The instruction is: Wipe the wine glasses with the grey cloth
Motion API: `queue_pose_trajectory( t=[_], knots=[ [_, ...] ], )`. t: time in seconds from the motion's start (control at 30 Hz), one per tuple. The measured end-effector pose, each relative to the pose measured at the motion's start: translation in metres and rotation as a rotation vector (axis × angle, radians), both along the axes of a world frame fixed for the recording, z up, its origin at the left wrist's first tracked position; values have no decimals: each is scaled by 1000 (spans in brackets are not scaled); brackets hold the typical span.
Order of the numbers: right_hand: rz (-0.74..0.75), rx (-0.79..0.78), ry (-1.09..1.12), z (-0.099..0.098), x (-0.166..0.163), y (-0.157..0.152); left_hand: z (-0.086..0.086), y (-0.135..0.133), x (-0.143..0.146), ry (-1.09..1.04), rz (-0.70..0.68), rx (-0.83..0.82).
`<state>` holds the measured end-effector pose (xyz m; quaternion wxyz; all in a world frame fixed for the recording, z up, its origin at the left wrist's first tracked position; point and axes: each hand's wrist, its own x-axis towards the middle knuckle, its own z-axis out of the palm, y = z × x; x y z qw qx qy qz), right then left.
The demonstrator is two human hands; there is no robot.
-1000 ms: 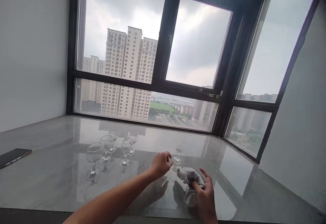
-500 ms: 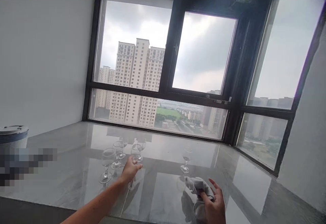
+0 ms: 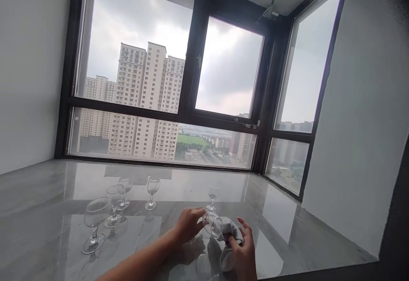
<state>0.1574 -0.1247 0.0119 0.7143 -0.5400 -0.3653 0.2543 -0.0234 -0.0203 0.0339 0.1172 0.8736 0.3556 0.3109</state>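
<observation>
My left hand [image 3: 191, 224] grips a clear stemmed glass [image 3: 212, 224], tipped on its side with the rim towards the right. My fingers cover its stem and foot. A grey cloth [image 3: 231, 231] is bunched in my right hand [image 3: 242, 244], its edge against or just beside the glass rim; I cannot tell whether they touch. Thumb and lower fingers press the cloth while the upper fingers stick up. Just behind the held glass, another stemmed glass [image 3: 212, 193] stands upright on the glossy grey stone surface [image 3: 153, 221].
To the left stand more upright glasses: a near one [image 3: 96, 217], one behind it [image 3: 114, 202], a farther one [image 3: 125, 189] and one apart [image 3: 152, 189]. Dark-framed windows [image 3: 187, 114] rise behind the surface. A white wall [image 3: 351, 123] bounds the right.
My left hand has lifted a glass from the left group and brought it right, tilted, to the cloth in my right hand. The view has turned right.
</observation>
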Motion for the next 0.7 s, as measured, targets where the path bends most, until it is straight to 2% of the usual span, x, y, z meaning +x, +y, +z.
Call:
queue_pose_trajectory(
  t=[0.17, 0.3, 0.43, 0.7],
  knots=[
    [7, -5, -19, 7, -2, -5, -12, 4, -2, 2, -34, 0],
    [34, -8, -24, 7, -4, -8, -11, 1, -8, -5, -19, -9],
    [34, 25, -23, 0, -7, -4, -12, -1, 0, -20, -39, -9],
    [17, -40, -45, -3, -10, -2, -15, 2, 1, -23, -43, -23]
  ],
)
